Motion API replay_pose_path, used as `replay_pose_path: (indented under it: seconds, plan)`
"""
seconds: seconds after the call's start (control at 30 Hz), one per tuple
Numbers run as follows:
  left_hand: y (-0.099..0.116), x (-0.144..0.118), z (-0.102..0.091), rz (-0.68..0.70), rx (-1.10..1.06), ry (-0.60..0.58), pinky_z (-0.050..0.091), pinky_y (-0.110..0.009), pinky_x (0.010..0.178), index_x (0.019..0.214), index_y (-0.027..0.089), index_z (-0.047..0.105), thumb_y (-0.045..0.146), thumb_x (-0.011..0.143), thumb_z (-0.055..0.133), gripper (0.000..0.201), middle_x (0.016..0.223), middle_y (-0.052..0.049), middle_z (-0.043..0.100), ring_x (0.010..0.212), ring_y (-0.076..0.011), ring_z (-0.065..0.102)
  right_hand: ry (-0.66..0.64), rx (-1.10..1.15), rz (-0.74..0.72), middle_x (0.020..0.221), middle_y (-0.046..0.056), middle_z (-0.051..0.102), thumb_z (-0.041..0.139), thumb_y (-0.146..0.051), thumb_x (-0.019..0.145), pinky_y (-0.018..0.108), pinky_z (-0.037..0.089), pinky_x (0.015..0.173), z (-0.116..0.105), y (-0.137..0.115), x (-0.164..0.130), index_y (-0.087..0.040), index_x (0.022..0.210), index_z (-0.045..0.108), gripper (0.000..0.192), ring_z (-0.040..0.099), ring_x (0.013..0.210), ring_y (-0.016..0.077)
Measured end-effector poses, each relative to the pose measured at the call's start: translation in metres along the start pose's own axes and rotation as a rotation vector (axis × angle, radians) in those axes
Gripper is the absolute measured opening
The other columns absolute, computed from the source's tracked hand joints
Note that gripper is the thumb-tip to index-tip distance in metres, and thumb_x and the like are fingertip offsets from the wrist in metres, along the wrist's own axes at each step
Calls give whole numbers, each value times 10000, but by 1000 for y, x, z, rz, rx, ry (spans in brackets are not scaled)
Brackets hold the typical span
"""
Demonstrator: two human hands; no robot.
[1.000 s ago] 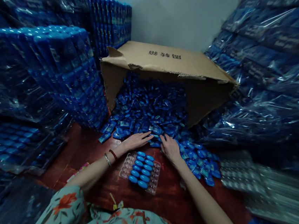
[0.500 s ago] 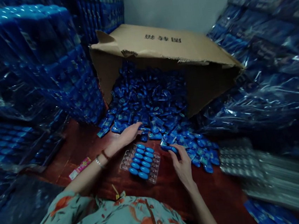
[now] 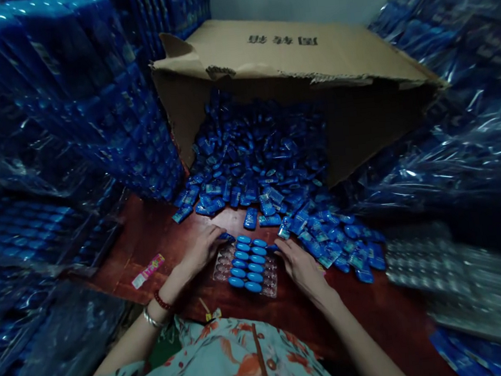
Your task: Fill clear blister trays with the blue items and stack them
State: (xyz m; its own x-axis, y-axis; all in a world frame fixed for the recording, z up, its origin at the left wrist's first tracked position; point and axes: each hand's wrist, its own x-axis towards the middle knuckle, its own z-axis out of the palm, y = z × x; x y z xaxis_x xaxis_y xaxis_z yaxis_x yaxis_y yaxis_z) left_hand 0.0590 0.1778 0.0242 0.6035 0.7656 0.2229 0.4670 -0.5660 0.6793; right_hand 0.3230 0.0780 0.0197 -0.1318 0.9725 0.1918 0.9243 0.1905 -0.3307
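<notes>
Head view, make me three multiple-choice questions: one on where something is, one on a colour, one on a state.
1. Where is the clear tray?
A. between the two hands
B. inside the box
C. on the right stack

2. What colour are the packets?
A. red
B. blue
C. green

3. How does the cardboard box lie?
A. upright and sealed
B. flattened
C. on its side, open, spilling packets

Answers: 1 A, the left hand and right hand flank it; 2 B, all are blue; 3 C, packets pour from its mouth onto the table.
</notes>
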Motion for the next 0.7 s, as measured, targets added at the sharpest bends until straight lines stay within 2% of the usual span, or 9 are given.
replay_pose_path:
  seconds: [0.13,0.23,0.4,0.53,0.63,0.7]
  plan:
    - [11,-1,-4,83,215,-118,466,-296,736,1022,158,566,122,899,362,242,941,-82,580,853,-185,552,-95,-71,-44,1014,101,621,388,-152,901,292,530,679,-9,-1,4,-178,1190,547,331,633,863,198]
    - [19,5,-9,123,332,-254,463,-301,721,936,152,568,116,896,379,197,891,-78,581,801,-187,541,-189,-122,-71,1030,98,612,381,-81,862,285,522,681,-16,-3,9,-179,1223,521,399,622,871,193]
    - [33,23,-12,126,422,-440,457,-301,775,914,140,542,42,852,405,179,905,-86,591,840,-190,554,-359,-227,-93,1059,106,606,348,-15,834,298,492,790,-26,-23,24,-176,1204,527,441,590,958,200]
    - [29,27,-9,60,404,-479,459,-306,777,935,119,542,17,831,396,207,936,-105,594,859,-199,565,-413,-220,-39,1091,135,604,344,-31,854,317,477,822,-28,-32,30,-149,1181,537,397,570,1016,218]
    - [18,25,-20,52,281,-509,460,-307,793,1062,126,545,62,834,458,253,1023,-113,603,917,-210,576,-438,-22,-70,1091,103,621,369,-158,914,312,480,823,-35,-19,32,-173,1156,557,307,591,979,196]
    - [11,27,-33,82,150,-510,449,-321,851,1221,147,477,143,819,555,410,1150,-123,581,1017,-228,560,-402,133,-82,1114,65,629,348,-236,944,302,467,860,-40,-4,35,-208,1145,571,302,589,997,171]
